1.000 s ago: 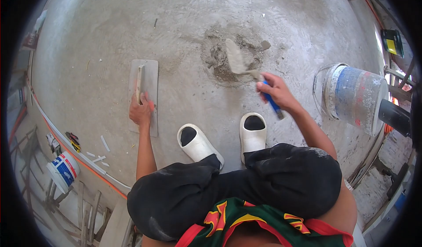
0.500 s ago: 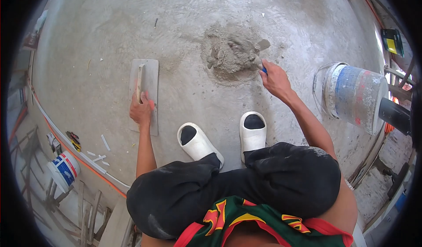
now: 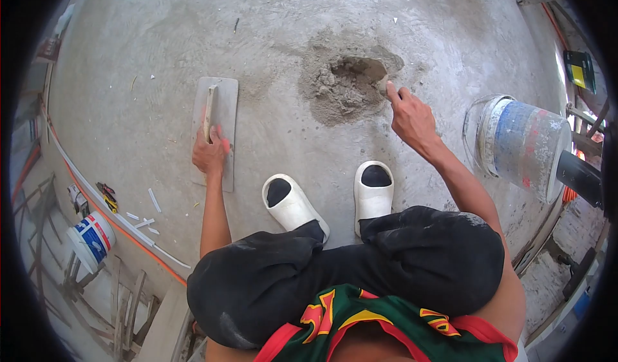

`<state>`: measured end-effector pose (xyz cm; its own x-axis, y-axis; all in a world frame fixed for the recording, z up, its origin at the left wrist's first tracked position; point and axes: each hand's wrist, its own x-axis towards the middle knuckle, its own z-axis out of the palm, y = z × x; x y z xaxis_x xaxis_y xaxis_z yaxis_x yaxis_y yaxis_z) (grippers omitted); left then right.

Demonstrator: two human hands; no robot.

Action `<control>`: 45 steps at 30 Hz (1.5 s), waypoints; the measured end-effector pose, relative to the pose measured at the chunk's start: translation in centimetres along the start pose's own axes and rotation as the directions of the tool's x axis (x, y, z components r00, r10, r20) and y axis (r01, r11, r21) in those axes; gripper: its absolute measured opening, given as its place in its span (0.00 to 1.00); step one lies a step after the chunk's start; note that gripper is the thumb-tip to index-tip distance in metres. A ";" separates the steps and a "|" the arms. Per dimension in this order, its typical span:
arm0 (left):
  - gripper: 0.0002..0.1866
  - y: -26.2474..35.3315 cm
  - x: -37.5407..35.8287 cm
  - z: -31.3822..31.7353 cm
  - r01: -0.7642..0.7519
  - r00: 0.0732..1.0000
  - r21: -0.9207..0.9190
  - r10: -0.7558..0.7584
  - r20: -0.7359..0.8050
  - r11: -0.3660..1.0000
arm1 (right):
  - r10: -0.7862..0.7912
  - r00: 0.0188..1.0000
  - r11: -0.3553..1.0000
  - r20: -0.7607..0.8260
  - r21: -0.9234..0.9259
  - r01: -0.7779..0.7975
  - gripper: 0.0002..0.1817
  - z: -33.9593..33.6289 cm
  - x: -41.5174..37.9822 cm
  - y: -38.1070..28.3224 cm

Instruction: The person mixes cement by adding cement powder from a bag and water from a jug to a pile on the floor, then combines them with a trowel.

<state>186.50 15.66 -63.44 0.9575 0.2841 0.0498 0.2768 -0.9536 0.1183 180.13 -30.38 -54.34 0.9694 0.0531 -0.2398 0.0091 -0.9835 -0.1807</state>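
Observation:
A flat rectangular float [image 3: 225, 114] lies on the concrete floor at the left of centre, and my left hand [image 3: 208, 152] is closed around the lower end of its handle. At the right edge of a rough heap of wet mortar [image 3: 344, 95], my right hand [image 3: 414, 120] is closed on a small trowel [image 3: 382, 84]. The trowel's blade is at the mortar, partly hidden by the fingers. A dark hollow shows in the upper part of the heap.
A splattered bucket [image 3: 524, 143] lies on its side at the right. White slippers [image 3: 374, 198] are on my feet. At the left are an orange hose [image 3: 129, 232], white strips [image 3: 154, 200], pliers [image 3: 108, 198] and a small white-and-blue bucket [image 3: 91, 239]. A dark container [image 3: 579, 71] stands far right.
The trowel and my right hand have shifted at the mortar's right edge. A dark hollow now shows where the mound was raised. My left hand still holds the float.

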 end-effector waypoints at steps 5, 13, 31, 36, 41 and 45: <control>0.22 -0.7 0.0 0.9 0.009 1.000 -0.013 -0.009 0.016 1.000 | -0.079 0.991 0.996 0.105 0.056 0.073 0.32 -1.0 -2.0 -2.6; 0.21 -0.6 0.1 0.4 -0.005 1.000 -0.037 0.006 0.016 0.999 | -0.051 0.994 0.999 0.097 0.010 0.050 0.30 1.0 -0.6 -0.9; 0.22 -0.9 0.2 0.8 0.008 0.999 -0.008 -0.008 0.035 1.000 | -0.285 0.956 0.957 0.065 -0.041 0.288 0.21 -0.2 13.9 4.6; 0.21 -0.6 0.2 0.5 0.033 0.998 0.008 -0.033 0.052 0.999 | -0.495 0.864 0.843 0.094 -0.190 0.504 0.20 0.0 11.3 5.9; 0.21 -0.6 0.2 0.5 0.021 0.999 -0.013 -0.021 0.030 1.000 | -0.418 0.903 0.900 -0.099 -0.178 0.397 0.23 -3.4 6.1 6.6; 0.21 -0.7 0.2 0.7 0.017 0.999 0.004 -0.017 0.032 1.000 | -0.216 0.973 0.932 -0.077 0.280 0.229 0.23 -2.4 0.6 3.7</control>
<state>186.53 16.35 -64.26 0.9548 0.2967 0.0164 0.2929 -0.9492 0.1149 181.33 -34.35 -52.88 0.9604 0.2512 -0.1208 0.1621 -0.8561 -0.4908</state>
